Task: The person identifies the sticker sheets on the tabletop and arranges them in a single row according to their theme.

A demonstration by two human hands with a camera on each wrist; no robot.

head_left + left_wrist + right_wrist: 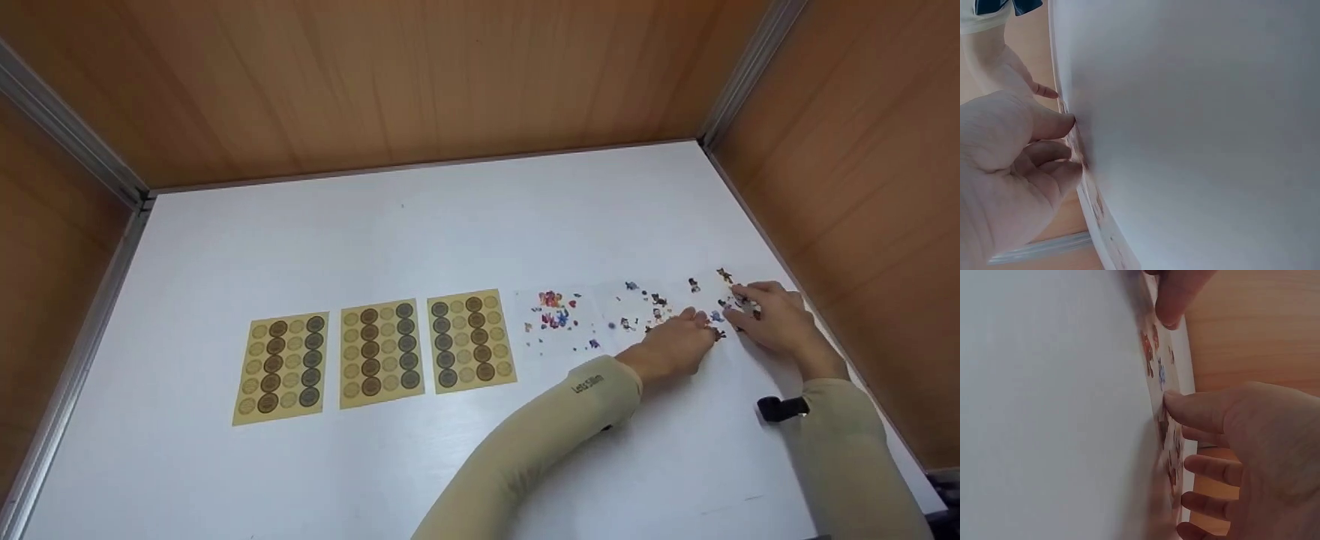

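Observation:
At the right of the table lies a row of thin whitish sticker sheets with small colourful cartoon figures. My left hand (679,341) rests on the sheets in the head view; the left wrist view shows its thumb and bent fingertips touching the surface, the thumb apart from the fingers. Close to its right, my right hand (776,319) touches the rightmost sticker sheet (1157,385), its fingers spread and fingertips down on it. Parts of the sheets are hidden under both hands.
Left of the hands lies a sticker sheet with red and pink figures (555,309). Farther left are three tan sheets of round labels, the nearest a tan label sheet (471,341). Wooden panels (420,82) wall the white table (375,232) at the back and sides.

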